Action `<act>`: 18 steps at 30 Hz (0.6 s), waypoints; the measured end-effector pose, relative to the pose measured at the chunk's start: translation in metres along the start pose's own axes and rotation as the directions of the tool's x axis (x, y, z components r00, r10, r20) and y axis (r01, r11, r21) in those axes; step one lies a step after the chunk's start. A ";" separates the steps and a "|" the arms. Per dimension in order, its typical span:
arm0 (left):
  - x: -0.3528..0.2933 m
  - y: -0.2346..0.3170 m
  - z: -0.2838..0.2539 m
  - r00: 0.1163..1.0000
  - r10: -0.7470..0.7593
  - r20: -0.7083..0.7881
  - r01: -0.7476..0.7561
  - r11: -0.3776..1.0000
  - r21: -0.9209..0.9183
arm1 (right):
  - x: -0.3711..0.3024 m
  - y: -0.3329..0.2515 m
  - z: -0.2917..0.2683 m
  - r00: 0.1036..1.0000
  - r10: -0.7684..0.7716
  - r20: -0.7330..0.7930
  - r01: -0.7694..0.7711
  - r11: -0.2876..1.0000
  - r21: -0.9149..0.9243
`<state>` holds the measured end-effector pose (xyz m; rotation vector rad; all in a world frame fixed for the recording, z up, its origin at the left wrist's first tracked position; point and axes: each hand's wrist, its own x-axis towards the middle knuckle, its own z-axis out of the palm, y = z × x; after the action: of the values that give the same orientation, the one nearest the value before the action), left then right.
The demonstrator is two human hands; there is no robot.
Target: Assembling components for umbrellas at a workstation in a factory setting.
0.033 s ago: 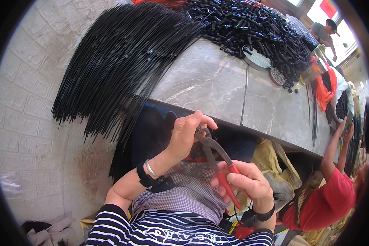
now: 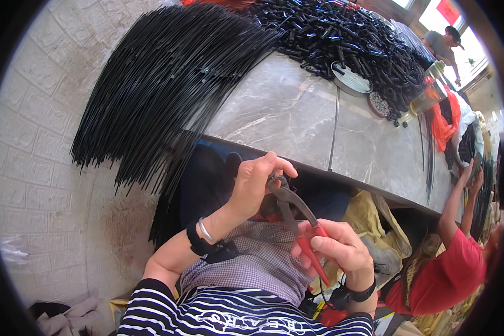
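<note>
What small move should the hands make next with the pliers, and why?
Probably the right hand should squeeze the red handles so that the pliers close. The left hand has its fingertips pinched right at the dark head of the pliers, as if it feeds a small piece in. The piece itself is too small to see, so this is only a guess.

a bundle of thin rods (image 2: 168, 84) is draped over the desk (image 2: 285, 112) at its left end. behind it, a heap of short tubes (image 2: 347, 39) is piled, with a dish (image 2: 351, 80) set at its front edge. below the desk edge, pliers (image 2: 294, 210) are held between both hands.
</note>
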<state>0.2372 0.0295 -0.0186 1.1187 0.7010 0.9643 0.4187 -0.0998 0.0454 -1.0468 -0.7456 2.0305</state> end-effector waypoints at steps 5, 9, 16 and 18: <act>0.002 -0.001 0.005 0.996 0.023 0.085 -0.027 0.998 0.056 | -0.006 0.003 -0.003 0.999 0.002 -0.044 -0.006 0.995 -0.097; -0.005 -0.011 0.003 0.986 0.145 0.078 -0.164 0.922 0.350 | -0.011 0.005 -0.001 0.999 0.049 0.003 -0.047 0.978 -0.202; -0.007 -0.026 -0.002 0.993 0.107 0.045 -0.107 0.994 0.001 | -0.006 0.020 -0.007 0.994 -0.045 0.101 0.065 0.976 -0.208; -0.002 -0.026 0.003 0.994 0.097 0.052 -0.097 0.995 -0.012 | -0.006 0.022 -0.007 0.992 -0.093 0.089 0.108 0.979 -0.173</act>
<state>0.2457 0.0233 -0.0424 1.1742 0.6035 1.0160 0.4203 -0.1161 0.0283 -1.0087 -1.0179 1.9566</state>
